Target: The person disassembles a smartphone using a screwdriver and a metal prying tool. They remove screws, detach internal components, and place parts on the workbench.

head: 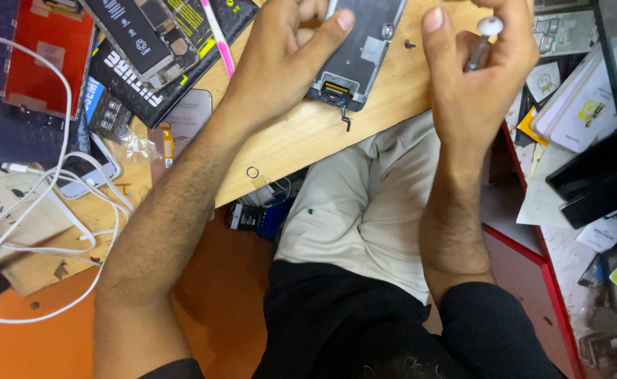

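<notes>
We have one head view only; it looks steeply down, close over the desk [301, 140] and lap.

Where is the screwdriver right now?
In the head view, top right: the right hand holds the screwdriver, just right of the opened phone under the left hand.

Upper centre, I see the phone frame [356, 52] as matt grey metal with shinier plates. Upper right, my right grip [478, 67] closes on a screwdriver [481, 43] with a dull metal shaft and smooth white plastic cap. The counter [301, 137] is pale, matt wood. At left, the white cable [56, 203] is smooth plastic; the upper-left red panel [45, 60] is glossy.
</notes>
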